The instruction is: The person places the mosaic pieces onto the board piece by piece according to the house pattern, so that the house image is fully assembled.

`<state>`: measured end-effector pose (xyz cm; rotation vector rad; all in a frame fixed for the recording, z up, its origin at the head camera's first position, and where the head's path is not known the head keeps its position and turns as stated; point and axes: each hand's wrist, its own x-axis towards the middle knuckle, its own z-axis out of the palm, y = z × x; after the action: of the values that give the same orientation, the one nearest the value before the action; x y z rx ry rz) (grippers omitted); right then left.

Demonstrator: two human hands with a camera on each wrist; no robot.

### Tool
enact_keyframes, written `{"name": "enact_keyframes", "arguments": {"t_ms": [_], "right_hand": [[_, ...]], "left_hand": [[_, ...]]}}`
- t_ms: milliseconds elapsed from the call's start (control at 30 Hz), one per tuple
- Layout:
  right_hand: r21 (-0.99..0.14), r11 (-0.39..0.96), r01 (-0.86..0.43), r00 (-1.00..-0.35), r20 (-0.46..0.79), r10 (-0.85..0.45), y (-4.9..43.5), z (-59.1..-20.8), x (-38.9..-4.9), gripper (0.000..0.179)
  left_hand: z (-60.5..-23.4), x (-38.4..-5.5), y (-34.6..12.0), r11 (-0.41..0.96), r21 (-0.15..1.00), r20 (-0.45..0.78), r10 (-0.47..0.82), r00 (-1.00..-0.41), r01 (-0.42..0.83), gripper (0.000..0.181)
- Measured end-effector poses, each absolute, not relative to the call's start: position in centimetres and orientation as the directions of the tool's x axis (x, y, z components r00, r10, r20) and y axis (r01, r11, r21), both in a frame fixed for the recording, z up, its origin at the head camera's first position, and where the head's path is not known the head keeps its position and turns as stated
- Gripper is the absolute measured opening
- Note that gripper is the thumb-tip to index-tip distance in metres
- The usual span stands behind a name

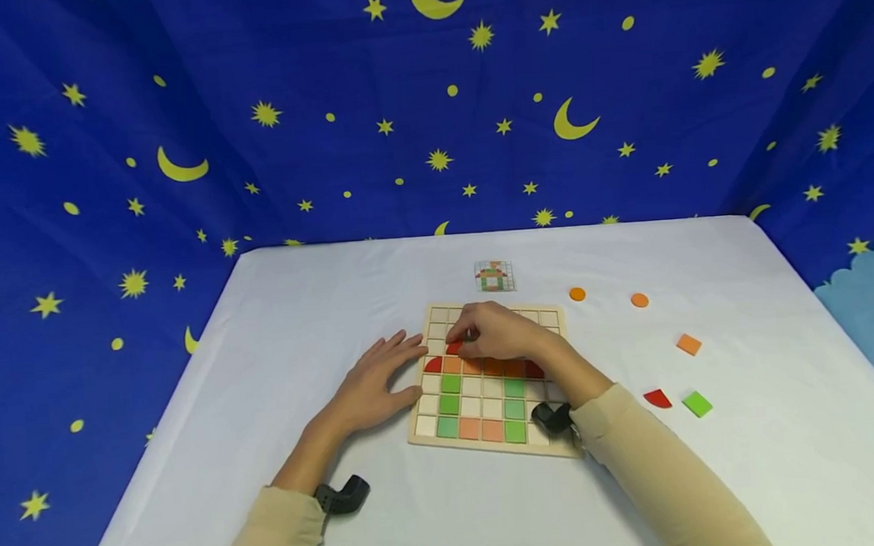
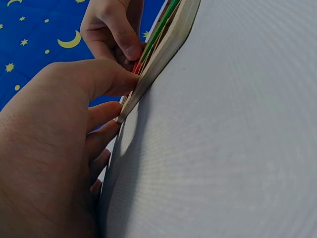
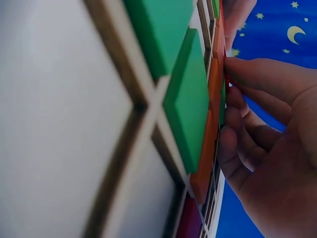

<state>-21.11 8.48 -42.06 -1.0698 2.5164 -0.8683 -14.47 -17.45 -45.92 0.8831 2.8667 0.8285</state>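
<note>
A wooden grid board lies on the white table, its squares partly filled with coloured tiles. With thumb and fingertips, my right hand pinches a red quarter-circle tile at a square in the upper left of the grid. Just below it run a red quarter-circle and a row of orange tiles. Two columns of green tiles stand lower down, with salmon tiles between them at the bottom. My left hand touches the board's left edge with thumb and fingertips, its fingers extended.
A small pattern card lies behind the board. To the right are scattered two orange discs, an orange square, a red quarter-circle and a green square. A blue starry cloth hangs behind the table.
</note>
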Motion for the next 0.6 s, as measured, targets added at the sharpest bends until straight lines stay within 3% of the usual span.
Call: {"name": "enact_keyframes", "arguments": {"t_ms": [600], "right_hand": [[-0.620, 0.589, -0.519, -0.724, -0.047, -0.688, 8.63, -41.76, -21.05, 0.019]], "left_hand": [[-46.15, -14.60, -17.69, 0.690, 0.491, 0.140, 0.540, -0.830, 0.532, 0.059]]}}
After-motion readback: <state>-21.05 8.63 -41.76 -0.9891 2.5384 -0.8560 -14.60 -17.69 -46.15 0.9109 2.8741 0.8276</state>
